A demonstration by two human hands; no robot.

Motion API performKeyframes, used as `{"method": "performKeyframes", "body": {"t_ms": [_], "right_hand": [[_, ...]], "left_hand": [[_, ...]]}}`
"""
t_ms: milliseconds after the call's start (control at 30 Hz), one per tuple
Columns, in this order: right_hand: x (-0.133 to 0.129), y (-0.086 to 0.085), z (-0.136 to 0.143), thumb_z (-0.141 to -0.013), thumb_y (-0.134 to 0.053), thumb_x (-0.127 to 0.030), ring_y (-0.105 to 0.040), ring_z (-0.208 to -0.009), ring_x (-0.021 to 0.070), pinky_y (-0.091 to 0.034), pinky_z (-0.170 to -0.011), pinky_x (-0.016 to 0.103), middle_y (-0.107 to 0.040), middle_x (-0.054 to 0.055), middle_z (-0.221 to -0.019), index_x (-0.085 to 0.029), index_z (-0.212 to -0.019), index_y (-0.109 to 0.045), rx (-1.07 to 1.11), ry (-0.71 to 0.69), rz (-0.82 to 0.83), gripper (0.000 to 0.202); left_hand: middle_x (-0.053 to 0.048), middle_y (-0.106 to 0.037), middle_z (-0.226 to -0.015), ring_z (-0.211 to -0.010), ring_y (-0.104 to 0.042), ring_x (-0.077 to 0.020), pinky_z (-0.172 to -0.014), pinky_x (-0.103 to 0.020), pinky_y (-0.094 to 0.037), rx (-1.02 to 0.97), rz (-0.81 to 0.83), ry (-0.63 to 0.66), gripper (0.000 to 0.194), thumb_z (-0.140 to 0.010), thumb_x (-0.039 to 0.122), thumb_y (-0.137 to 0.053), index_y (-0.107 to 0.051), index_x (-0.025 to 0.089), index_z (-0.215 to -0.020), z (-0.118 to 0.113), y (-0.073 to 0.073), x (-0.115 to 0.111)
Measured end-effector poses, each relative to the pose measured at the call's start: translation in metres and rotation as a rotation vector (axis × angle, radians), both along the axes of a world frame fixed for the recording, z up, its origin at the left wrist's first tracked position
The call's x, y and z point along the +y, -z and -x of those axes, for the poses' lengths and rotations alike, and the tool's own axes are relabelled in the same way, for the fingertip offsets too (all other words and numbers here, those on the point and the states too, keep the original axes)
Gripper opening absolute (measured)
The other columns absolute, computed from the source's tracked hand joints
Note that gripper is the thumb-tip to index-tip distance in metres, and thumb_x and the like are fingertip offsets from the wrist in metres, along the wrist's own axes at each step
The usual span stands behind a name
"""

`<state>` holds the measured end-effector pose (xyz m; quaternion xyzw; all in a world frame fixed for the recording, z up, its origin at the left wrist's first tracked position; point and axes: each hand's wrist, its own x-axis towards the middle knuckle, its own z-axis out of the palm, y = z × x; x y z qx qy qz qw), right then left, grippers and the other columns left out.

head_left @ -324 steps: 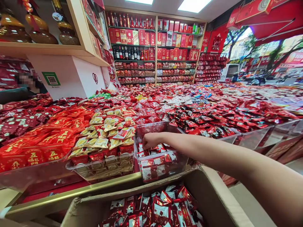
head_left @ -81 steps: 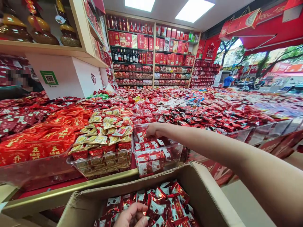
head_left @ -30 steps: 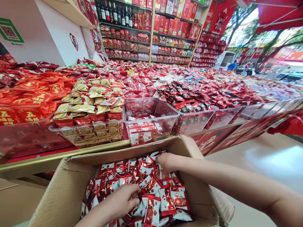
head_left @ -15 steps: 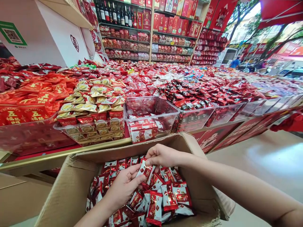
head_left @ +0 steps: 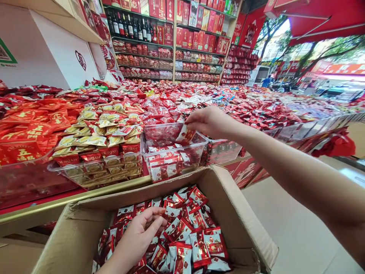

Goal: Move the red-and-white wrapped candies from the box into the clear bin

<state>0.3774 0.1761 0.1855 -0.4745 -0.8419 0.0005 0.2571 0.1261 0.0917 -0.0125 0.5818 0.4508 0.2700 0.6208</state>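
Observation:
My right hand (head_left: 209, 122) pinches a small red-and-white candy packet (head_left: 185, 135) at its upper end. The packet hangs tilted just inside the clear plastic bin (head_left: 173, 149), above similar packets stacked low in it. My left hand (head_left: 145, 226) hovers over the open cardboard box (head_left: 228, 205), its thumb and fingers apart with nothing visible between them. Many loose red-and-white packets (head_left: 182, 257) fill the box below that hand. Its lower fingers are partly hidden behind the thumb.
To the left stands a bin of durian packets (head_left: 99, 152), beside orange-red packets (head_left: 31, 137). More bins run to the right along the counter, whose gold edge (head_left: 114, 190) passes behind the box. Shelves with bottles (head_left: 131, 28) stand at the back.
My right hand has moved up and away from the box with a packet, to the plastic bin. My left hand no longer touches that packet and stays over the box. The view has shifted slightly.

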Motion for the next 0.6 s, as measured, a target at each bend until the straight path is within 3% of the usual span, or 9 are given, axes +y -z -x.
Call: {"method": "performKeyframes", "body": {"t_ms": [133,400,467,600], "right_hand": [[0.021,0.011,-0.001,-0.072,-0.052,-0.018,-0.049,-0.061,0.0076,-0.037,-0.058,0.021,-0.06,0.001,-0.07,-0.013,-0.082,-0.063,-0.123,-0.03,0.21,0.016],[0.029,0.02,-0.007,-0.076,-0.047,-0.023,-0.046,-0.054,0.006,-0.039,-0.051,0.02,-0.053,0.0,-0.064,-0.012,-0.085,-0.057,0.079,-0.064,0.417,0.018],[0.029,0.017,-0.007,-0.077,-0.047,-0.022,-0.048,-0.059,0.007,-0.042,-0.057,0.021,-0.055,0.001,-0.069,-0.013,-0.088,-0.057,0.108,-0.089,0.363,0.018],[0.013,0.002,0.0,-0.075,-0.052,-0.02,-0.048,-0.084,0.0112,-0.038,-0.079,0.026,-0.054,0.004,-0.088,-0.015,-0.084,-0.062,0.098,-0.131,-0.011,0.014]], "left_hand": [[-0.003,-0.064,-0.076,-0.075,-0.059,-0.0182,-0.073,-0.032,-0.046,0.044,-0.002,0.003,0.024,-0.075,0.032,-0.049,-0.054,0.017,-0.094,-0.001,0.001,-0.001],[-0.003,-0.065,-0.075,-0.073,-0.059,-0.0186,-0.069,-0.03,-0.046,0.033,-0.027,0.007,0.023,-0.075,0.032,-0.05,-0.057,0.019,-0.093,0.005,0.005,0.001],[-0.003,-0.065,-0.075,-0.073,-0.058,-0.0189,-0.068,-0.03,-0.046,0.038,-0.037,0.01,0.023,-0.075,0.032,-0.05,-0.057,0.019,-0.092,0.005,0.008,0.001],[-0.002,-0.064,-0.074,-0.074,-0.058,-0.0183,-0.069,-0.029,-0.045,0.038,-0.053,0.023,0.022,-0.075,0.032,-0.051,-0.058,0.02,-0.092,0.005,0.01,0.002]]}}
